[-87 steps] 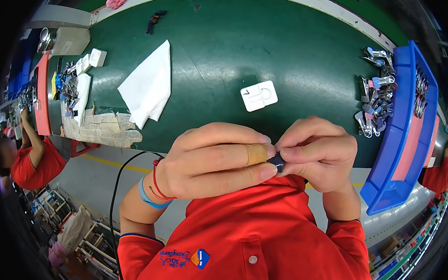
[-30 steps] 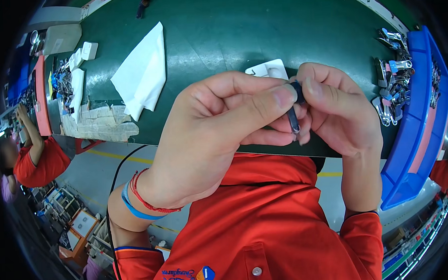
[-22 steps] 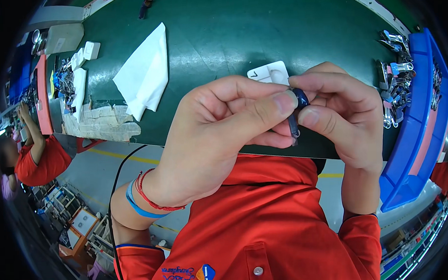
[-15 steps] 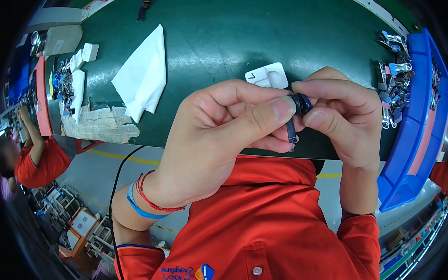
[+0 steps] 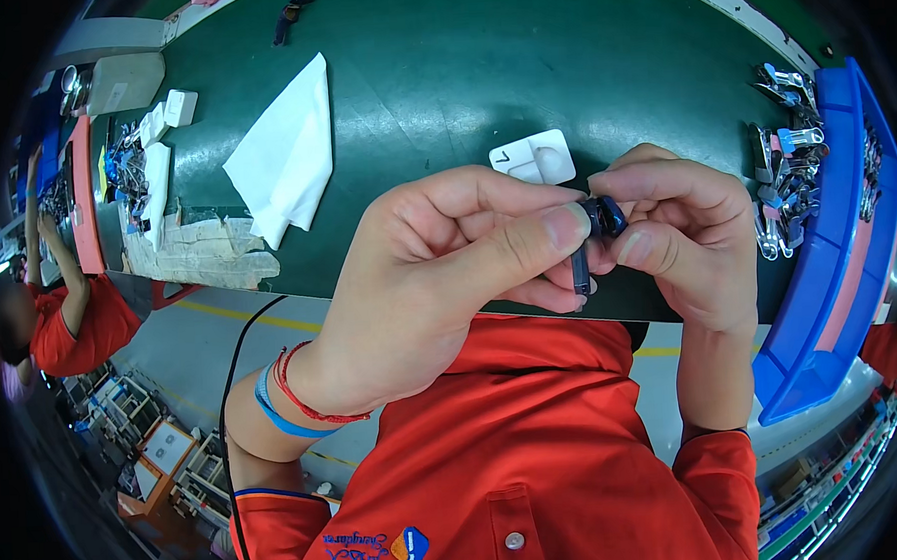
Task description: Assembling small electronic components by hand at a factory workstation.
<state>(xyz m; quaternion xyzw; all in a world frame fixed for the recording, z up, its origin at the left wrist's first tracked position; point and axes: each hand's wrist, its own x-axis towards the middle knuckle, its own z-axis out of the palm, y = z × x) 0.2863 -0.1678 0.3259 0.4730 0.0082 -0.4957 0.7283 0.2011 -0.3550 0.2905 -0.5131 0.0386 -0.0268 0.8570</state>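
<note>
A small glossy blue-black part with a narrow dark stem sits between my two hands above the table's near edge. I cannot make out its exact kind. My left hand pinches it between thumb and forefinger, and the stem hangs down past the thumb in front of the other fingers. From the other side, the thumb and forefinger of my right hand close on its rounded end. Just beyond the fingertips lies a white tray with a round hollow, partly covered by my left hand.
A white cloth lies left on the green table. Metal clips are heaped at the right beside a blue bin. White boxes stand far left. Another person in red works at the left.
Both hands have shifted very slightly, and the dark part has turned a little, showing more of its glossy rounded end. The person at the left has raised an arm.
</note>
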